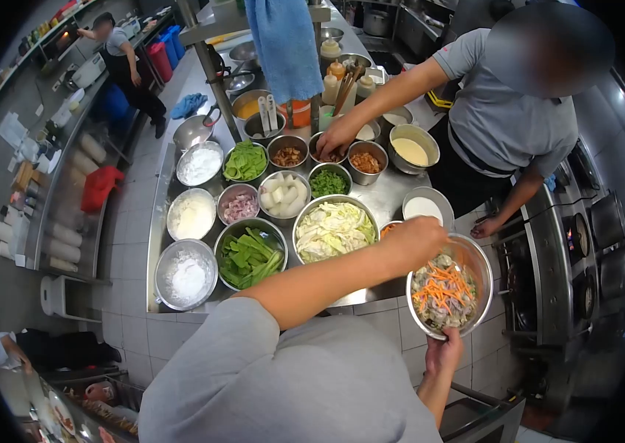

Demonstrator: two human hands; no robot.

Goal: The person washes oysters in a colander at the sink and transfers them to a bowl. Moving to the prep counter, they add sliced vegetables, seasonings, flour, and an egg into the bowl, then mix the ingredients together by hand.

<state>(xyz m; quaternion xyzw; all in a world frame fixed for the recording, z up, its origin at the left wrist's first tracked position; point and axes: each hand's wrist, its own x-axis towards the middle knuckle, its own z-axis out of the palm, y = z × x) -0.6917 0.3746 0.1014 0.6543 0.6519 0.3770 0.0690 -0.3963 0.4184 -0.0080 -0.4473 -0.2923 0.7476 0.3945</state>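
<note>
My right hand (444,350) grips a steel mixing bowl (481,264) by its near rim, fingers under it. In the bowl lie shredded carrot (445,289) and a greyish, chunky mix. My left hand (419,245) is over the far left rim, its fingers curled closed; what they hold, if anything, is hidden. Under that hand, a small bowl of shredded carrot (388,229) shows in part. Just beyond stands a bowl of white powder or liquid (423,210). Chopped cabbage (335,230) fills a larger bowl left of my left hand.
Across the steel counter (364,294), a co-worker's hand (337,137) reaches into a small bowl. Several bowls hold leafy greens (253,257), white chunks (283,194) and white powder (186,277). A stove (574,255) stands at right. Another person (122,63) works far left.
</note>
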